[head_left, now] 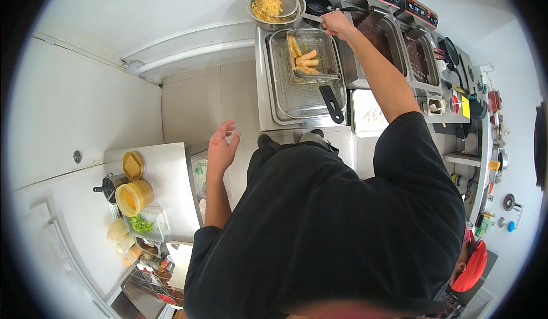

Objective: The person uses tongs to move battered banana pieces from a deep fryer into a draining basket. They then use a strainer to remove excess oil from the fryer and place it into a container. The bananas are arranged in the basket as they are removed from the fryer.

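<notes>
My right hand (338, 25) reaches forward, its fingers closed round the handle of a mesh skimmer (288, 3). The skimmer's round head rests over a metal bowl (251, 11) of yellow fried shreds (265, 5). Just nearer stands a large steel tray (275, 105) with a rack. On it, a rectangular wire fry basket (322, 45) holds several golden fried sticks (307, 61), and its black handle (331, 104) points toward me. My left hand (224, 141) hangs in the air at the left, fingers apart, holding nothing.
Right of the tray are two deep fryers (388, 39) and a white tray (367, 112). A black pan (317, 3) sits behind my right hand. The left counter (171, 176) bears a yellow tub (134, 197) and a box of greens (141, 223). A person in a red cap (472, 266) is at lower right.
</notes>
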`<state>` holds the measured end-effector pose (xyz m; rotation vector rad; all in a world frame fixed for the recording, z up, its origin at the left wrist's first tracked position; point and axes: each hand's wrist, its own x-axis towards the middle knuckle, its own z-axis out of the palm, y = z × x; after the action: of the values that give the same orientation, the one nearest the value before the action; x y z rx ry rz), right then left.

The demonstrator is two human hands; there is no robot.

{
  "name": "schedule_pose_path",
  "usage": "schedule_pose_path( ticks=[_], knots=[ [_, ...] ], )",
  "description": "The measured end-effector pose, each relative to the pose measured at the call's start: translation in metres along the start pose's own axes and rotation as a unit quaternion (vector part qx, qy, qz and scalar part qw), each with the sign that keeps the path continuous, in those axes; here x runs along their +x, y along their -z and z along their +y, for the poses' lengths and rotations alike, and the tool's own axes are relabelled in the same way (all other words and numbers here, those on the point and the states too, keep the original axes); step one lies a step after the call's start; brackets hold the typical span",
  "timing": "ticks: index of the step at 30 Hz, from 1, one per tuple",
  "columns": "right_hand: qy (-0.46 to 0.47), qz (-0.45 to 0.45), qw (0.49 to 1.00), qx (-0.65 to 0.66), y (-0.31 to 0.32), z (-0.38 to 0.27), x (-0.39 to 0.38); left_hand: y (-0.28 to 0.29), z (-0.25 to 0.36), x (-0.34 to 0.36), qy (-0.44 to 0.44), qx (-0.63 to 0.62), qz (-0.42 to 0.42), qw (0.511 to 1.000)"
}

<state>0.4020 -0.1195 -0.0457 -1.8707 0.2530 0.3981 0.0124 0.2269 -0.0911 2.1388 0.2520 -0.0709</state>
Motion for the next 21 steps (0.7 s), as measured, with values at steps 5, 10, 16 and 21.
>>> schedule_pose_path(
  ticks=[5,10,16,21],
  knots=[
    [-0.029,0.029,0.999,-0.002,-0.004,0.004,-0.005,0.002,0.001,0.000,-0.010,-0.001,0.003,1.000],
    [0.008,0.058,0.998,0.010,0.004,0.009,-0.004,0.007,0.001,-0.001,-0.011,0.003,0.001,1.000],
    [-0.027,-0.053,0.994,0.097,0.013,0.017,0.010,0.006,0.003,0.001,-0.019,0.009,0.000,1.000],
    [-0.050,-0.009,0.988,0.148,-0.018,0.027,0.008,0.002,0.006,0.004,-0.009,0.004,-0.016,1.000]
  ],
)
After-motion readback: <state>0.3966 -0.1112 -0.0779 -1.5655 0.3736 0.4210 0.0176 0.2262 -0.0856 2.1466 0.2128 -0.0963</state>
